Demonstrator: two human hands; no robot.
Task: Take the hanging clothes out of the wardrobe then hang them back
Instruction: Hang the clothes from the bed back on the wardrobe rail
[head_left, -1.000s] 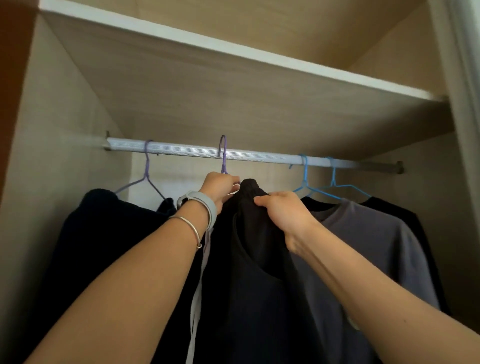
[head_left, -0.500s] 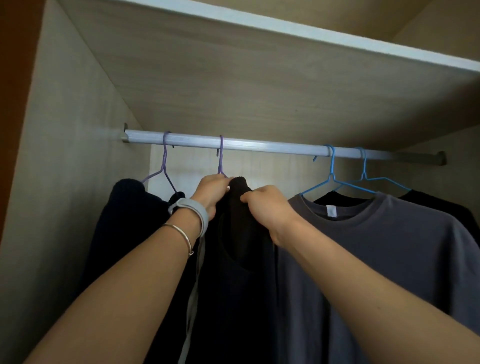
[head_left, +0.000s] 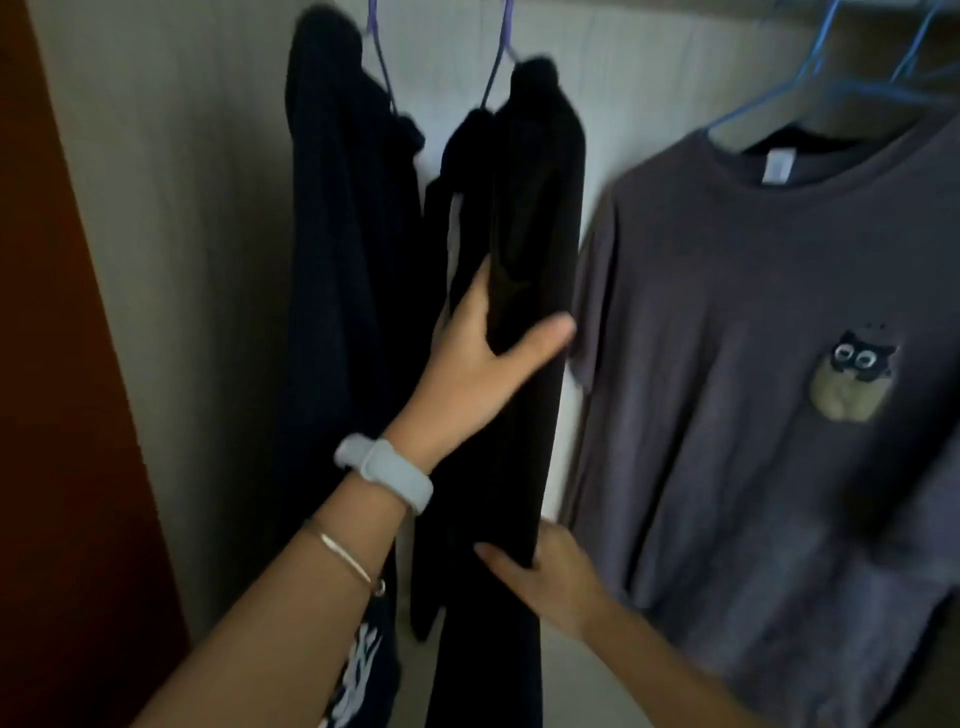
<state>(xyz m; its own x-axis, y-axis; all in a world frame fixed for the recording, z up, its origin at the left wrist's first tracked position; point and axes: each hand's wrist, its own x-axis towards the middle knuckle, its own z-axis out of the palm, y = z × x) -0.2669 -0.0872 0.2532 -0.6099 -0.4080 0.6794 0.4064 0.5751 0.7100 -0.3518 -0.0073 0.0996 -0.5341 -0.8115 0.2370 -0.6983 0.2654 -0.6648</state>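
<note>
A black garment (head_left: 535, 182) hangs folded narrow on a purple hanger (head_left: 496, 67). My left hand (head_left: 478, 364) holds it at mid height, thumb across the front and fingers behind its left edge. Lower down, my right hand (head_left: 556, 582) holds the same garment's right edge, thumb in front, fingers hidden behind the cloth. The rail is out of view above.
A dark navy garment (head_left: 343, 234) hangs to the left on another purple hanger (head_left: 382, 67), close to the wardrobe side wall (head_left: 171, 260). To the right, a grey T-shirt (head_left: 727, 312) with a small owl print hangs on a blue hanger (head_left: 779, 88). A brown door edge (head_left: 47, 415) stands far left.
Both hands have left the top of the black garment and moved down its length. The view has tilted down, so the rail and shelf are out of sight.
</note>
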